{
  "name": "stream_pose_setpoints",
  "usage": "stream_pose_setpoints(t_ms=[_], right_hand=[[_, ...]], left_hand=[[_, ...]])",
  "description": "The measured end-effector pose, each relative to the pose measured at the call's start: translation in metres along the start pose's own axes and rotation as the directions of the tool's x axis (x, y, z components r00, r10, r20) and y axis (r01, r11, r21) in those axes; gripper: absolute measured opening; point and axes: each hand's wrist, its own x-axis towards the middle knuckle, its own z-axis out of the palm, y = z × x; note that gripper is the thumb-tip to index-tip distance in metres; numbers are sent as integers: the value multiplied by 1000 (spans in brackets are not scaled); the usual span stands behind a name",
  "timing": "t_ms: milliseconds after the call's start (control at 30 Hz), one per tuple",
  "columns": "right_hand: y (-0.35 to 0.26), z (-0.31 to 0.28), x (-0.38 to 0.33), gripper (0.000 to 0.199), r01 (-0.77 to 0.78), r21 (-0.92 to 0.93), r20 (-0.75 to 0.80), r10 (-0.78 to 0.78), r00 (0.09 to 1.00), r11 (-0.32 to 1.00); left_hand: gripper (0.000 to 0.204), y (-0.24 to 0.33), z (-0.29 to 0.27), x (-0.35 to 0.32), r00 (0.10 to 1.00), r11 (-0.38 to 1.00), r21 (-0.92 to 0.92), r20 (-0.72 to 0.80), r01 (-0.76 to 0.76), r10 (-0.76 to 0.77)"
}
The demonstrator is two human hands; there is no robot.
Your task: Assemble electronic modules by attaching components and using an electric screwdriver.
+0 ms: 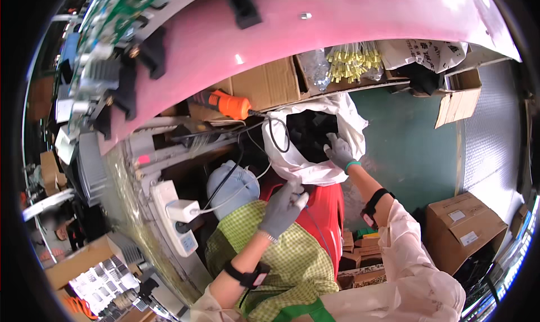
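Note:
A white bag (275,156) stands with its mouth spread wide and its rim folded outward; dark pieces (312,128) lie inside, too dim to make out. My right hand (340,152), in a grey glove, is at the bag's right rim, with its fingers apart over the opening. My left hand (284,208), also gloved, is closed just below the front rim. A thin bluish bit shows at its fingertips, but what it holds is too small to name. Beneath the bag is a red object (325,215).
Above hangs a pink bench edge (270,52). An orange-ended tool (232,104) with a black cord lies behind the bag. A power strip (173,218) with a white plug is at left. Yellow-tipped wires (354,63) sit at the back; a cardboard box (464,226) stands right.

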Motion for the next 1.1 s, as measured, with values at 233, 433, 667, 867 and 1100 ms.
stream_pose_setpoints(t_ms=[233, 433, 667, 867, 1100], right_hand=[[69, 35, 36, 65, 91, -460, 523, 187, 831, 883], [43, 38, 42, 64, -12, -482, 624, 353, 697, 876], [39, 61, 25, 85, -408, -195, 430, 451, 782, 892], [27, 76, -1, 90, -679, 181, 210, 647, 733, 711], [25, 90, 4, 78, -631, 294, 173, 609, 774, 718]], left_hand=[[60, -39, 66, 143, 977, 719, 666, 191, -198, 92], [55, -59, 58, 174, 794, 509, 802, 514, -312, -324], [50, -81, 49, 213, 769, 587, 783, 500, -205, -399], [64, -100, 60, 248, 923, 633, 697, 376, -337, 78], [79, -105, 53, 269, 910, 211, 928, 352, -308, -218]])
